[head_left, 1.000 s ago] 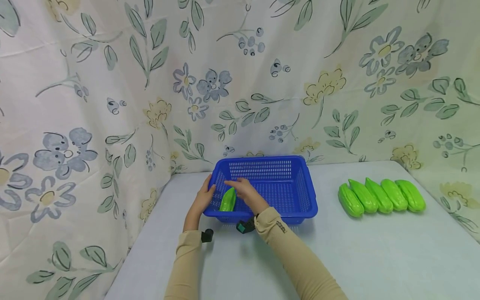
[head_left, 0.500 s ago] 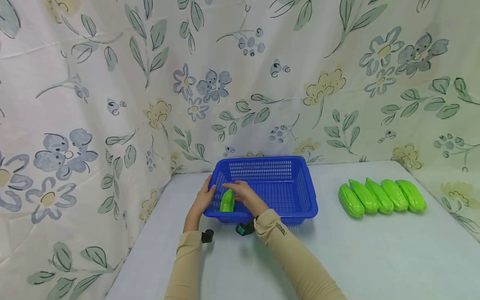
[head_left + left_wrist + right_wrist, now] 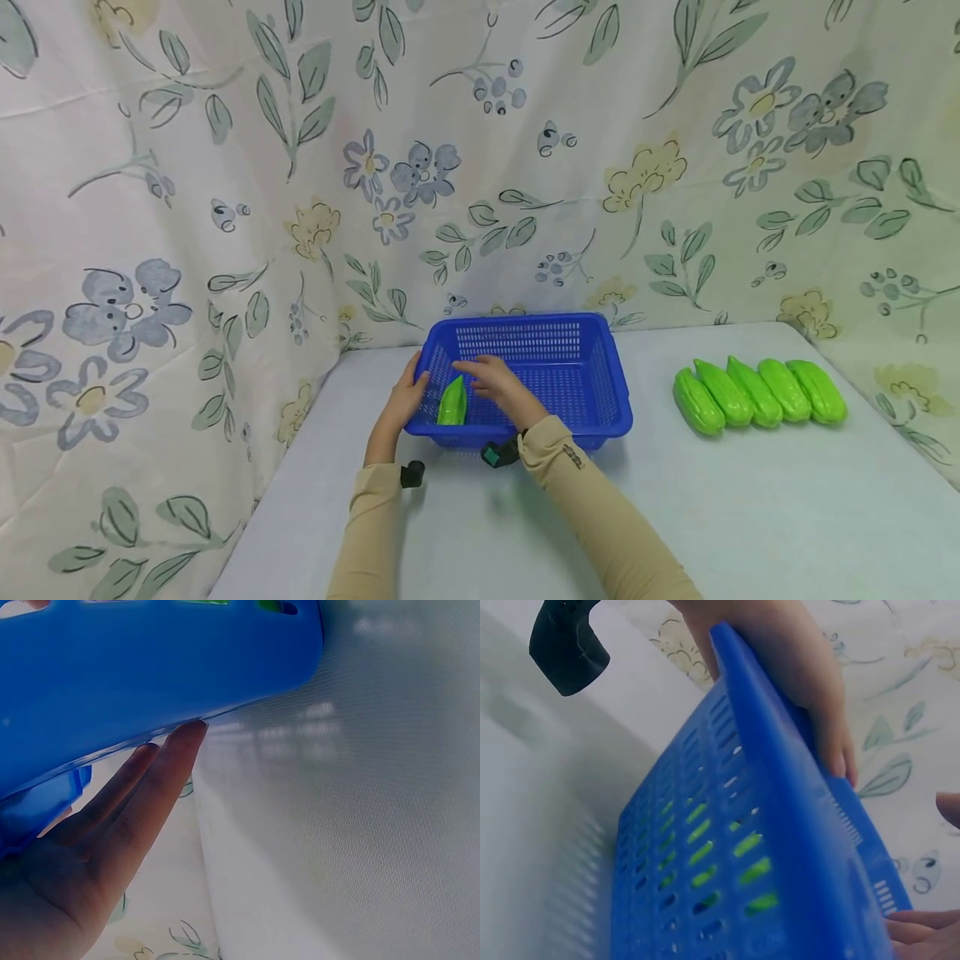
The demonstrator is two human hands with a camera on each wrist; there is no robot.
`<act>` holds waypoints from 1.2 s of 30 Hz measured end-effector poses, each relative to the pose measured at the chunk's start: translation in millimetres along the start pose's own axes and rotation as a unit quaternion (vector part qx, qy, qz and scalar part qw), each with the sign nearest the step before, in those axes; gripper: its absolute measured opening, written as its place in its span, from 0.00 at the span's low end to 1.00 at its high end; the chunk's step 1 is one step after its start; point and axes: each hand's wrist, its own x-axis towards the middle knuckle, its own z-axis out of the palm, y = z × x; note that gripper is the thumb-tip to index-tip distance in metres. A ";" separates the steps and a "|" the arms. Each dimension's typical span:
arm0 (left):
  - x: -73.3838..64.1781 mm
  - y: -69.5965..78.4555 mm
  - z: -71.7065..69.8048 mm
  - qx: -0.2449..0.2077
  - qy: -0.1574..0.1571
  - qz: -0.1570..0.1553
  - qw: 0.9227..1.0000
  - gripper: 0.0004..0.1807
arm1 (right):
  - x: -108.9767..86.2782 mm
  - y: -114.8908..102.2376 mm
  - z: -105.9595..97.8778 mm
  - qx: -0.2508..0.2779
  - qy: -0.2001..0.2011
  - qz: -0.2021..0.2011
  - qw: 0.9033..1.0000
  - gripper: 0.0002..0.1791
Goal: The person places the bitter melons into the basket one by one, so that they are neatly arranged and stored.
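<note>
A blue plastic basket (image 3: pixel 525 431) with slotted walls stands near the back of the table. Inside, by its left wall, one bright green ridged vegetable (image 3: pixel 452 403) stands or leans with its pointed tip up. My left hand (image 3: pixel 402 402) grips the basket's left rim, thumb over the top; in the left wrist view its fingers (image 3: pixel 150 799) reach along the outside, under the edge. Over the basket, just right of the vegetable's tip, my right hand (image 3: pixel 497 385) holds nothing, index finger extended. Through the slots, the right wrist view shows green patches of the vegetable (image 3: pixel 750 844).
Several matching green vegetables (image 3: pixel 763 393) lie side by side in a row on the white tabletop (image 3: pixel 720 517), right of the basket. A floral curtain (image 3: pixel 480 167) hangs behind and at the left. Black wrist cameras (image 3: pixel 412 474) sit below both hands.
Half a second ago my right fingers were at the vegetable's upper part; now they have let go and moved slightly right. My left hand keeps its place on the rim.
</note>
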 end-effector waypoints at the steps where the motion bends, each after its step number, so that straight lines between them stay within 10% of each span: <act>1: -0.1 -0.4 0.2 -0.002 -0.001 -0.002 1.000 0.32 | -1.0 -0.6 -1.1 0.001 0.000 -0.002 1.000 0.46; 23: -0.9 1.2 0.1 -0.015 -0.003 -0.004 1.000 0.32 | -20.7 -9.4 -24.4 -0.134 0.079 -0.115 0.981 0.46; 36: 0.2 0.0 0.5 -0.010 -0.003 -0.001 1.000 0.32 | -31.4 -11.8 -44.0 -0.116 0.072 -0.126 0.983 0.47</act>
